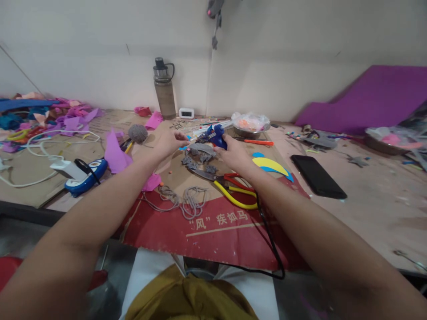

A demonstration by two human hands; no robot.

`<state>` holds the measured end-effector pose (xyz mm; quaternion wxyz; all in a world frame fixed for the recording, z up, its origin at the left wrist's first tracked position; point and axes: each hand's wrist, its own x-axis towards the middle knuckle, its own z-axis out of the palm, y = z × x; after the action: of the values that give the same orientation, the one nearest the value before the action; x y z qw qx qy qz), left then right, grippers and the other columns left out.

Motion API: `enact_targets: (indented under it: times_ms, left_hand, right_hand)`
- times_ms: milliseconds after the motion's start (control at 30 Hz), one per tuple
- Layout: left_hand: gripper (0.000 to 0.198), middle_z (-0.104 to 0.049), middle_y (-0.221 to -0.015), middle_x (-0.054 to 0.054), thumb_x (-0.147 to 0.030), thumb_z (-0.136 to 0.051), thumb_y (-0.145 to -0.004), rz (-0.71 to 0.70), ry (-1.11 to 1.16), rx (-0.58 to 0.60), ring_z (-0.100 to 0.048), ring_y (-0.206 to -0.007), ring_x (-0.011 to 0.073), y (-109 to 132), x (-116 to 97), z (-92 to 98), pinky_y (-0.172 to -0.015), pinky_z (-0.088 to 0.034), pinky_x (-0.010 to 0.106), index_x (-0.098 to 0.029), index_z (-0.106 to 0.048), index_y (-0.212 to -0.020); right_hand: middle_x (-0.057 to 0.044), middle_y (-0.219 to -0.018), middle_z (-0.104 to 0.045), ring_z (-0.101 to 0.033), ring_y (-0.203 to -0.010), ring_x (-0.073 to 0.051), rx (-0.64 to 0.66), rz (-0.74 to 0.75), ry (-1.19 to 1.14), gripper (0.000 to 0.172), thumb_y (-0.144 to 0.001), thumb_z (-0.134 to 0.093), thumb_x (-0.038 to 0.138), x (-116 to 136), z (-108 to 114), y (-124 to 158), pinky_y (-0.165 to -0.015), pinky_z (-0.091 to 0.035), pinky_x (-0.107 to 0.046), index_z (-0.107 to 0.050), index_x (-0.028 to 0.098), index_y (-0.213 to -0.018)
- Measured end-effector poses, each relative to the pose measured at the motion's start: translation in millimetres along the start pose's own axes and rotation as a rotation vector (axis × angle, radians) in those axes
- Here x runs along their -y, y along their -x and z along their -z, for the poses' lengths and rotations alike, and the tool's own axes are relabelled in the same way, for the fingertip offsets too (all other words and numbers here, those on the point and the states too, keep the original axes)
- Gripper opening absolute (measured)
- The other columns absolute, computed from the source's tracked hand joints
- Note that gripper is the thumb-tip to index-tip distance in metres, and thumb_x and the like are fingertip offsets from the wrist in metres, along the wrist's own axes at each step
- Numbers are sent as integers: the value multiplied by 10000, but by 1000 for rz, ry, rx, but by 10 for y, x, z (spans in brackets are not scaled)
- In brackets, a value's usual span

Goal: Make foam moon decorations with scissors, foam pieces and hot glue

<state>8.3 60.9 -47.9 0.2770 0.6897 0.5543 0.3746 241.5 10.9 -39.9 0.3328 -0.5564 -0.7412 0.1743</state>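
Observation:
My right hand is closed round a blue glue gun, whose black cord trails back toward me. The gun's tip points left toward my left hand, which pinches something small and hard to make out just above a grey felt piece. More grey felt bits lie under both hands on a sheet of cardboard. Yellow-handled scissors lie just below my right hand.
Loops of grey yarn and a yarn ball lie nearby. A black phone rests to the right, a water bottle and small clock by the wall. Pink and purple scraps pile at left, purple sheet at right.

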Motion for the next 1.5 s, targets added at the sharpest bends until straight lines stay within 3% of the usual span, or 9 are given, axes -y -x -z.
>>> enact_targets:
  times_ms: [167,400,633,967,1500]
  left_hand:
    - [141,-692,-684,33,-304,-753,-636,-19,-58,8,-582,-612,137,-146,-22,-86,-606,-445,265,-183,-703,-692]
    - [110,-706,-655,48,-261,-735,-662,-5,-222,46,-593,-604,149,-146,-213,-185,-567,-416,253,-159,-736,-703]
    - [56,-646,-517,16,-239,-764,-634,5,-303,37,-567,-545,158,-125,-319,-181,-535,-390,261,-193,-732,-638]
    - [26,-642,-530,10,-220,-750,-641,13,-316,74,-555,-516,153,-152,-257,-244,-539,-386,274,-196,-745,-649]
    - [86,-605,-489,10,-261,-729,-700,-18,-381,97,-516,-494,155,-204,-202,-247,-545,-367,280,-187,-772,-701]
  right_hand:
    - [-159,-1231,-628,-594,-1089,-266,-37,-122,-100,489,-826,-566,276,-134,-47,-51,-955,-446,-396,-548,99,-1281]
    - [-89,-998,-685,-617,-887,-220,-12,-147,-216,340,-789,-548,298,-291,-67,-94,-836,-492,-367,-624,143,-1082]
    - [-138,-1124,-654,-595,-985,-244,-1,-168,-189,424,-783,-568,288,-236,-22,-66,-912,-445,-378,-591,99,-1162]
    - [-106,-1009,-683,-618,-931,-232,-6,-166,-171,378,-790,-578,284,-245,-42,-63,-871,-467,-354,-606,128,-1133]
    - [-109,-1007,-679,-634,-928,-238,-1,-151,-162,314,-821,-566,296,-237,-50,-46,-840,-493,-370,-608,153,-1098]
